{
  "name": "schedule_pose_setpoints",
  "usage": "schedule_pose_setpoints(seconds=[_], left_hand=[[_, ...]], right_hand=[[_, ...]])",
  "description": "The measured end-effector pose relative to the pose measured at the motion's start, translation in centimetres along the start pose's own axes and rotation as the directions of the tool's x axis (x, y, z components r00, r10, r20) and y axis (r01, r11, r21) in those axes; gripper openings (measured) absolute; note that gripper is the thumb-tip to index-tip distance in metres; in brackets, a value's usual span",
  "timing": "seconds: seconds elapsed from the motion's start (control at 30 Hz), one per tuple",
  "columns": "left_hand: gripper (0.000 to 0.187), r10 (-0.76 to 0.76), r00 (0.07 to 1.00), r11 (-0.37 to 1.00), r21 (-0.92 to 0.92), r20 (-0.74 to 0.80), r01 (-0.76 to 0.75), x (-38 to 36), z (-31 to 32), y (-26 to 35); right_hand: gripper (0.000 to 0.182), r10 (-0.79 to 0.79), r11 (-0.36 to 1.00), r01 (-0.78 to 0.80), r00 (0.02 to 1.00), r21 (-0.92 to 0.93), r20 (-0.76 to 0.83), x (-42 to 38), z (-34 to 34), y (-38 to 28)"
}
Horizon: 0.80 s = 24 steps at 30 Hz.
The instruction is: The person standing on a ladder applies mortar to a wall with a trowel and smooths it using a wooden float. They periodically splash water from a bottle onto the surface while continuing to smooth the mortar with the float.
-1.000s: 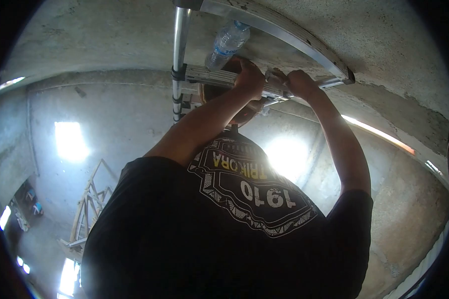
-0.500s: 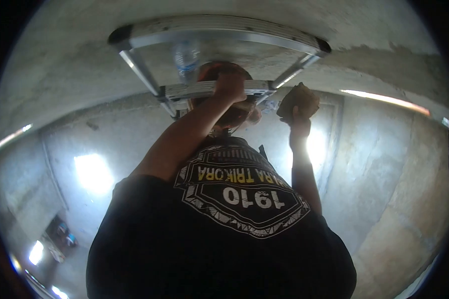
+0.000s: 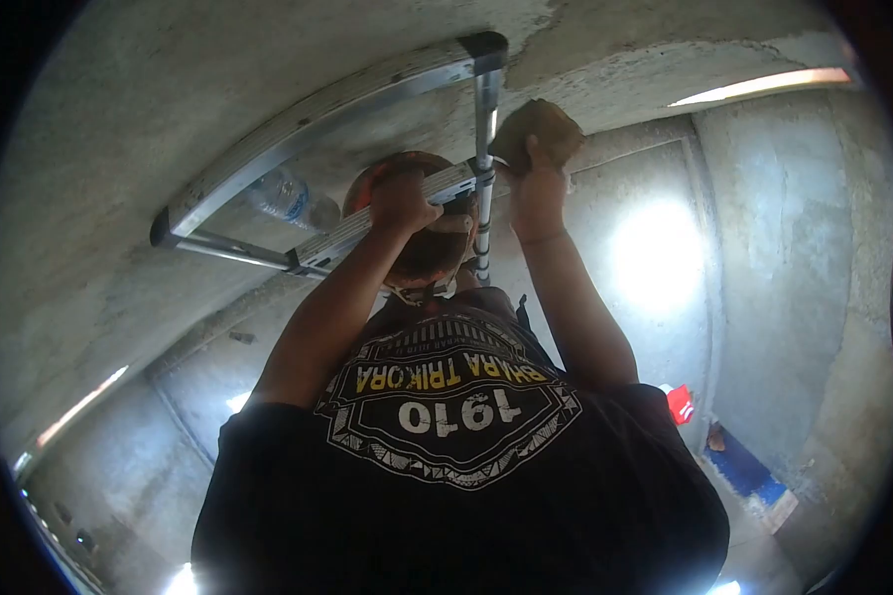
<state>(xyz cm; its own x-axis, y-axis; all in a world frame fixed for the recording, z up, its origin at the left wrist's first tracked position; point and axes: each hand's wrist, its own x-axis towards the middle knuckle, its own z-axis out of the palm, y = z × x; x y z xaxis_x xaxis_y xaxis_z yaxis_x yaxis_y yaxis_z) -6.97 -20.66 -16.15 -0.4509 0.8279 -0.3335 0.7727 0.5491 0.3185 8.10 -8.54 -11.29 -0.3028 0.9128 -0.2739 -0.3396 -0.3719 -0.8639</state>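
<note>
My left hand [image 3: 404,203] is closed round a crossbar of the metal ladder [image 3: 318,104], beside a round reddish-brown object [image 3: 429,256]. That object's inside and exact kind cannot be made out. In my right hand [image 3: 541,193] is a rough, angular brown piece [image 3: 543,134], with the thumb pressed on its near face. It is held up just right of the ladder's side rail. A clear plastic bottle [image 3: 286,196] with a blue label shows through the ladder frame, left of my left hand.
Grey rough-plastered surfaces [image 3: 804,218] surround me. A bright opening [image 3: 658,248] glares at the right. Lower right are a small red item [image 3: 679,405] and a blue panel or sheet [image 3: 747,462]. My black printed shirt [image 3: 456,496] fills the lower middle.
The view has turned, so the ladder now slants up to the right. My right hand and the brown piece appear higher and nearer the ladder. Both hands keep their holds.
</note>
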Motion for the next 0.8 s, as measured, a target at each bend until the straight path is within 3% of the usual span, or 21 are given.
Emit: schedule_pose_setpoints(seconds=[0.03,0.1,0.5,0.57,0.67,0.73,0.8], left_hand=[[0.059,-0.002,1.000,0.999,0.037,-0.010,0.003,0.0,0.0,0.1],[0.059,0.003,1.000,0.997,0.081,-0.020,-0.002,-0.2,0.0,0.2],[0.061,-0.006,0.999,1.000,0.005,-0.045,0.007,-0.1,0.0,0.5],[0.061,0.041,0.993,0.999,-0.012,-0.113,-0.042,-0.3,0.1,0.3],[0.061,0.021,0.997,0.998,0.068,-0.068,-0.016,-0.1,0.3,0.4],[0.060,0.021,0.997,0.998,0.065,-0.070,-0.016,-0.1,0.2,0.4],[0.060,0.020,0.997,0.998,0.062,-0.071,-0.016,-0.1,0.1,0.5]], right_hand=[[0.039,0.005,0.999,-0.004,1.000,0.036,-0.018,0.0,1.1,-0.4],[0.039,0.249,0.942,-0.207,0.958,0.263,-0.139,-0.1,3.0,-1.6],[0.045,0.192,0.946,-0.146,0.972,0.289,-0.138,-0.5,5.8,-3.3],[0.045,0.180,0.943,-0.136,0.976,0.305,-0.122,-0.5,5.8,-3.3],[0.030,-0.008,0.982,0.035,0.990,0.187,-0.144,-0.3,4.5,-4.1],[0.029,0.101,0.846,-0.001,0.982,0.532,-0.159,0.5,2.6,-5.6],[0.029,0.086,0.884,0.013,0.978,0.467,-0.191,0.6,1.6,-5.8]])
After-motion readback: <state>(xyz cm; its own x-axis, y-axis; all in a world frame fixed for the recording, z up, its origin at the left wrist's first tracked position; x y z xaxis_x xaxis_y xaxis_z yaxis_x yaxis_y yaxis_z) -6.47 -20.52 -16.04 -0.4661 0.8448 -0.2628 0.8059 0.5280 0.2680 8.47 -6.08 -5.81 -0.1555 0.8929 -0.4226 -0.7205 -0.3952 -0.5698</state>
